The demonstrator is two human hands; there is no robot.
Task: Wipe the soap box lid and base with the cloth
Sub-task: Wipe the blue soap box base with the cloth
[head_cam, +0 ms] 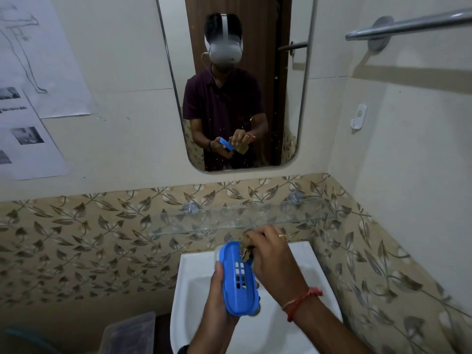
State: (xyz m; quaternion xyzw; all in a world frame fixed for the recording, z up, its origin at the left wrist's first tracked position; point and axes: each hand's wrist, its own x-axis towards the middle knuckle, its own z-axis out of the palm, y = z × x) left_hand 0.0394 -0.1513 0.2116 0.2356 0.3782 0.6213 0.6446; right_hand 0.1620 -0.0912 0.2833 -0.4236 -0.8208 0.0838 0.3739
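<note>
While left hand (217, 305) grips soap box part (236, 295) | right hand (277, 261) pinches cloth (246, 247) onto it

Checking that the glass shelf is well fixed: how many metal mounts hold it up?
2. The left mount sits behind the left part of the glass shelf; the right mount sits behind its right part. None seems hidden.

L hand (219, 300) holds soap box (238, 277), R hand (274, 259) wiping
</note>
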